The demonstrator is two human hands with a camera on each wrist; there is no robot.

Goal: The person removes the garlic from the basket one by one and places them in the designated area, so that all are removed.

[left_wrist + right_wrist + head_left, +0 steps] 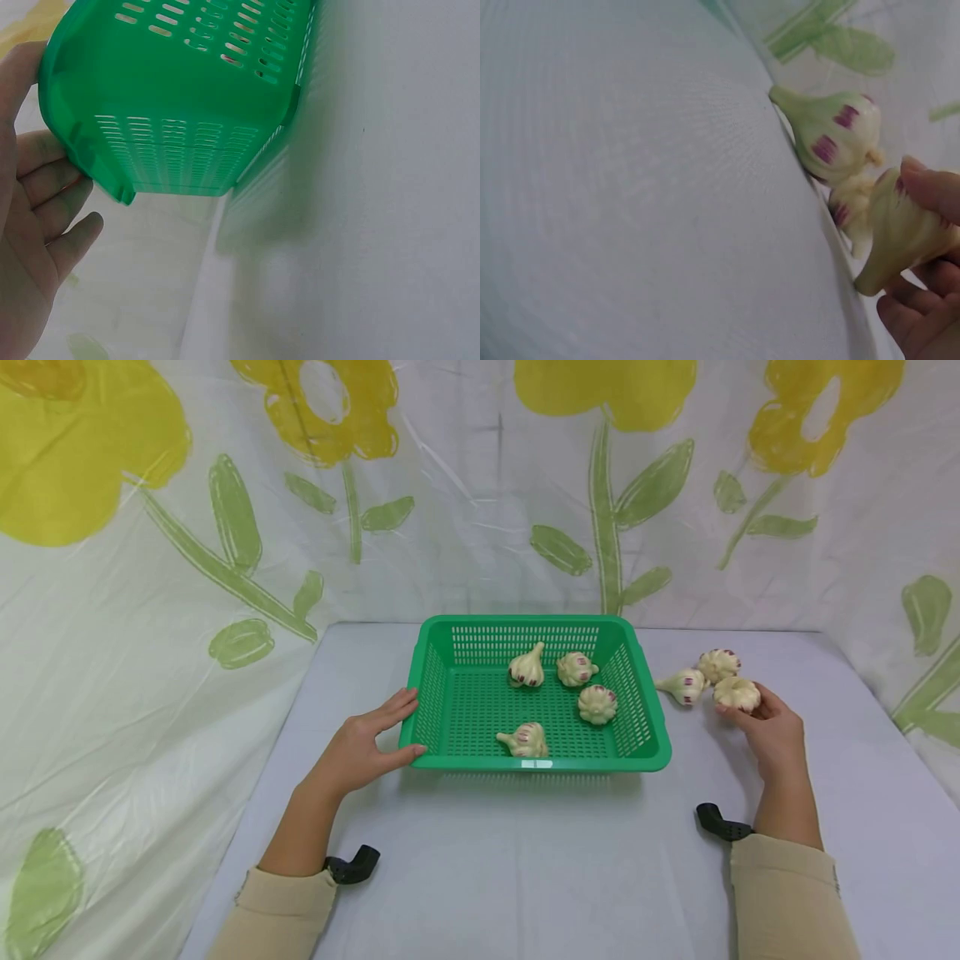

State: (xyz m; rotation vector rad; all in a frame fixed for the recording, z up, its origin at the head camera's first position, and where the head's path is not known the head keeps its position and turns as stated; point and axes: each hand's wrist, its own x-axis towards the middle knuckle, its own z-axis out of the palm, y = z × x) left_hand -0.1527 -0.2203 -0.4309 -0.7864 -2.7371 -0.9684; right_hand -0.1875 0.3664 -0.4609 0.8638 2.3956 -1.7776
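Between the thumb and fingers of my right hand (776, 735) is a garlic bulb (737, 695), its stem pointing down toward the table in the right wrist view. Two more garlic bulbs lie close beside it, one with its stem toward the basket (684, 686) and one just behind (720, 665). My left hand (360, 752) rests at the left rim of a green plastic basket (536, 763), fingers spread and extended along the edge, thumb near the front corner. In the left wrist view, the fingers (56, 169) lie against the outside of the rim.
Inside the basket are several garlic bulbs, one near the front wall (528, 740) and others toward the back and right (597, 704). A white cloth (525, 860) covers the table. Behind it hangs a flower-printed sheet (465, 527). Black wrist cameras (352, 865) sit on both wrists.
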